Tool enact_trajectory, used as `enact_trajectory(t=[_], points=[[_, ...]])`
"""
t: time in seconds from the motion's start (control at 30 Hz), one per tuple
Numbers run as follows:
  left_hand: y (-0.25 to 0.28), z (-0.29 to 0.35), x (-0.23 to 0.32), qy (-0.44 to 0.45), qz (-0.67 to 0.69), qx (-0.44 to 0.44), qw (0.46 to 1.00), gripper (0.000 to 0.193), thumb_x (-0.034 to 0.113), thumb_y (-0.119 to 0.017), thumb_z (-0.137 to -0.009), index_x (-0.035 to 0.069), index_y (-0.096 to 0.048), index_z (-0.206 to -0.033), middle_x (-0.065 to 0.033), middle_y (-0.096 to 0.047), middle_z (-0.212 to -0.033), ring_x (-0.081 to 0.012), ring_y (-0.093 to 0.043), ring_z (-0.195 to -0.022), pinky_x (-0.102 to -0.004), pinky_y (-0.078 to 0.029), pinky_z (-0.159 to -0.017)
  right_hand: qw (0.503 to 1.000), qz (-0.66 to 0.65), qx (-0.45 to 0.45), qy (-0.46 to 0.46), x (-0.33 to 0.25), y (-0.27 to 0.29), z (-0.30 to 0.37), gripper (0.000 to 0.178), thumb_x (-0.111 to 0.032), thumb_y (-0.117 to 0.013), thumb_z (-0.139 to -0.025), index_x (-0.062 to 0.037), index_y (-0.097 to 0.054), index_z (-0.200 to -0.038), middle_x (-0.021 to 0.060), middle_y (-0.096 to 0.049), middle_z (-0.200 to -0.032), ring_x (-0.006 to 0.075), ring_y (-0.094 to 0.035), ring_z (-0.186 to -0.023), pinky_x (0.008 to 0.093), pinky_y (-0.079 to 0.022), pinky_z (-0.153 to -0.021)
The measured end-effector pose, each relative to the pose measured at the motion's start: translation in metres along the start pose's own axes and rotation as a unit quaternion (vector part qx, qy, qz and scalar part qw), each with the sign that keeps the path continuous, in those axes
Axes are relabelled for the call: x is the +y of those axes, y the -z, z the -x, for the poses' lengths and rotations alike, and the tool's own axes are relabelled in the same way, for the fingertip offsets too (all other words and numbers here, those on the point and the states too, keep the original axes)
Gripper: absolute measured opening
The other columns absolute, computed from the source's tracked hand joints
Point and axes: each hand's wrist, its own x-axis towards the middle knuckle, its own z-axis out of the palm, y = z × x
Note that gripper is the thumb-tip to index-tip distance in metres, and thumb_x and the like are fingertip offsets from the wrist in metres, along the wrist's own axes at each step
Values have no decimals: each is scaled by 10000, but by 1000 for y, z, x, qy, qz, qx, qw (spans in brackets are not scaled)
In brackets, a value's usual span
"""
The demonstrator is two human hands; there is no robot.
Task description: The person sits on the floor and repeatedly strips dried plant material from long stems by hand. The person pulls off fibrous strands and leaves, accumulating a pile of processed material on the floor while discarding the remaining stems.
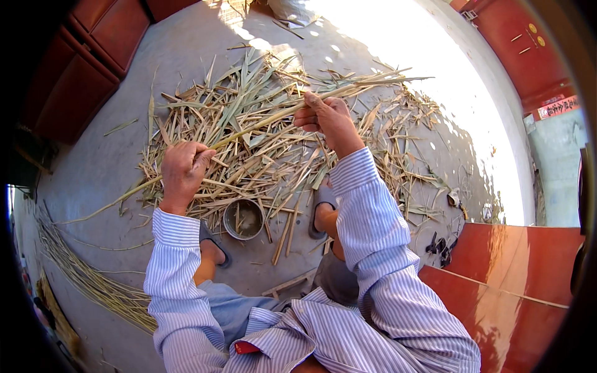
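A long yellow-green reed-like stalk [258,125] runs slantwise across the middle, held in both hands. My left hand [184,173] is closed round it at the left, and the thinner end trails down toward the floor at the far left. Farther along, at the upper centre, my right hand [331,121] pinches the stalk between thumb and fingers. Beyond that hand, dry leafy ends [385,77] point to the right. Below both hands spreads a heap of stripped leaves and husks [249,161]. A round metal bowl [244,219] stands between my feet, with something pale inside.
A bundle of thin stalks [93,276] lies on the floor at the left. Dark red armchairs [99,50] stand at the upper left. Red panels [497,273] are at the lower right. Small dark objects [441,248] lie beside them. A pale sack [292,11] sits at the top.
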Motion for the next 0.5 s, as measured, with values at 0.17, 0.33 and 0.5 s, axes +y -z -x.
enact_trajectory(t=[0.17, 0.33, 0.5], points=[[28, -1, -10, 79, 59, 2, 995, 175, 230, -759, -781, 81, -668, -771, -33, -657, -703, -223, -567, -623, -351, -390, -664, 989, -115, -81, 52, -1, -18, 4, 324, -271, -519, -994, 41, -605, -973, 187, -697, -866, 253, -719, -782, 288, -601, -656], [60, -4, -17, 165, 184, -20, 969, 175, 149, -773, -806, 15, -663, -782, -31, -633, -678, -86, -550, -626, -240, -437, -588, 959, -163, -157, 169, -5, -34, 9, 283, -271, -539, -988, 4, -595, -1022, 186, -697, -938, 273, -714, -866, 322, -607, -752], [79, -4, -23, 177, 193, -70, 963, 141, 120, -747, -821, 9, -661, -812, -40, -650, -694, -87, -568, -623, -231, -438, -591, 952, -142, -194, 191, -7, -42, 17, 331, -310, -540, -986, 4, -608, -1061, 180, -688, -993, 273, -705, -918, 320, -603, -778]])
